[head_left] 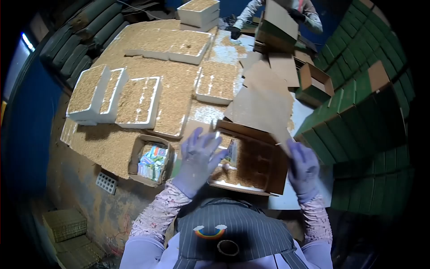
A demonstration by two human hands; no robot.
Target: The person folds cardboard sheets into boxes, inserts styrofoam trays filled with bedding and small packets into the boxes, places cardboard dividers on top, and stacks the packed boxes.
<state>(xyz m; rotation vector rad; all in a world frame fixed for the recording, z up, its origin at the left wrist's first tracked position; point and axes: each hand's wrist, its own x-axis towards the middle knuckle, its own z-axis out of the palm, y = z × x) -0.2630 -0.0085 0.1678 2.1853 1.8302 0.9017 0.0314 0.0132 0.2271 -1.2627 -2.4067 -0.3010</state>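
Note:
An open cardboard box point(274, 172) stands in front of me, with wood-shaving-like material and a white-edged tray inside. A small colourful packet point(232, 152) lies at the left within it. My left hand point(197, 154), in a pale purple glove, is over the box's left edge with fingers spread. Beside the raised right flap is my right hand point(304, 168), gloved the same, fingers stretched up along the flap's corner and slightly blurred. Whether it grips the flap is unclear. Left of my left hand, a smaller carton point(166, 175) holds several colourful packets point(153, 160).
White trays point(143, 121) of the same material cover the left of the table. Flattened cardboard point(264, 98) lies ahead. Green boxes point(345, 114) are stacked on the right. Across the table, a person's dark-gloved hand point(234, 32) rests near another box point(278, 27).

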